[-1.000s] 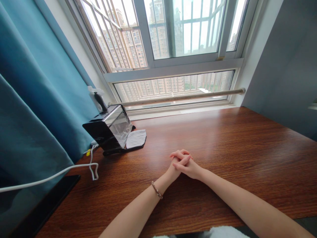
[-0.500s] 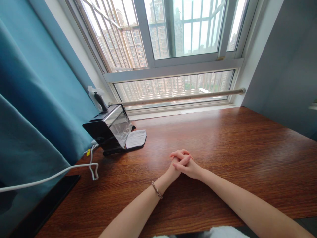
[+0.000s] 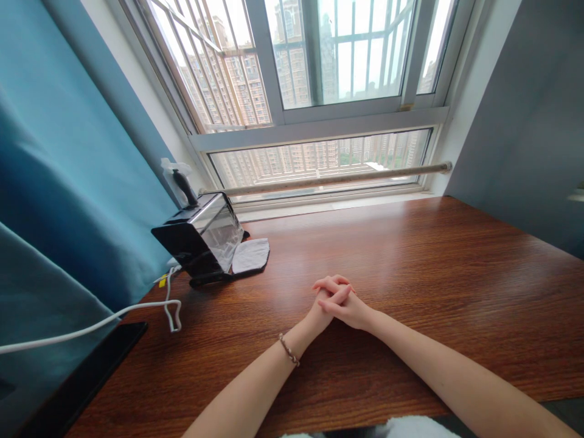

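My left hand (image 3: 322, 304) and my right hand (image 3: 351, 308) are clasped together over the brown wooden table (image 3: 410, 261), fingers interlaced. Each is closed around the other, and part of the left hand is covered by the right hand's fingers. No object shows in the grip; the space between the palms is hidden. A beaded bracelet (image 3: 289, 350) circles my left wrist. Both forearms reach in from the near edge.
Left of the hands stands a black box with a clear front (image 3: 182, 249), a grey pad (image 3: 250, 255) before it. A white cable (image 3: 91, 328) hangs over a flat black object (image 3: 91, 377) at the left edge. A blue curtain (image 3: 91, 158) and a barred window border the table.
The blue curtain's folds have shifted a little at the left. Both hands and the things on the table stay where they were.
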Available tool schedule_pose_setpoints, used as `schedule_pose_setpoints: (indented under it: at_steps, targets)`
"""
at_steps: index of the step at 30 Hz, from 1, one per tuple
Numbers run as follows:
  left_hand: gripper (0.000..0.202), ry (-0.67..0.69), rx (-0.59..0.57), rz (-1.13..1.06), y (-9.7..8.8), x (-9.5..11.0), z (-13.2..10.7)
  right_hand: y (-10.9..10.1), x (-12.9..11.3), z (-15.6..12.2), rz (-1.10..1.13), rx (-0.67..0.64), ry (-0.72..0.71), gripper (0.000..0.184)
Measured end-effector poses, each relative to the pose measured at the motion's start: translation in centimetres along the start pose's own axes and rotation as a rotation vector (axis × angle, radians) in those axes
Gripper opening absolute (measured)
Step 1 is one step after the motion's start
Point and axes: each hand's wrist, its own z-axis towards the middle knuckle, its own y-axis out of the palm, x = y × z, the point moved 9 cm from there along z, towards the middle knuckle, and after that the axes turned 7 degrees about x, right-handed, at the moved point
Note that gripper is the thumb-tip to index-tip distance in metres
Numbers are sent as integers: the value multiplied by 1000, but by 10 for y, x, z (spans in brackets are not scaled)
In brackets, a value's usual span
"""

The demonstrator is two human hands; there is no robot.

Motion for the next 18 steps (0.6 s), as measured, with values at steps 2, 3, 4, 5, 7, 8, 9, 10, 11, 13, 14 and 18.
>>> schedule_pose_setpoints:
  at_steps: [2, 3, 4, 5, 7, 8, 9, 10, 11, 13, 14, 18]
  targets:
    - [47, 5, 19, 12, -1, 0, 0, 0, -1, 0, -5, -3, 1, 31]
    - [46, 13, 22, 25, -1, 0, 0, 0, -2, 0, -7, -3, 3, 31]
    - [44, 23, 20, 39, -2, 1, 0, 0, -2, 0, -8, -3, 3, 31]
    - [42, 31, 12, 52, -1, 2, 0, 0, -2, 0, -8, -3, 3, 31]
    - [39, 38, -2, 66, -1, 3, -1, 0, -2, 0, -7, -4, 3, 31]
    - [39, 35, -3, 67, -1, 3, -1, 0, -2, 0, -5, -4, 2, 31]
    - [40, 32, -1, 63, 0, 3, -1, 0, -2, 0, -3, -3, 2, 31]
    - [41, 31, -2, 63, 0, 3, -1, 0, -2, 0, -1, -4, 1, 31]
    - [43, 38, -3, 75, 1, 3, -1, 0, -2, 0, 0, -5, 1, 31]
    - [44, 87, -16, 160, 4, 5, -2, 0, -2, 0, 2, -6, -1, 31]
    - [44, 130, -30, 239, 6, 8, -2, 0, -3, 0, 1, -6, -3, 31]
    - [40, 341, -168, 705, 18, 17, -4, 0, -3, 0, -19, -1, -7, 31]
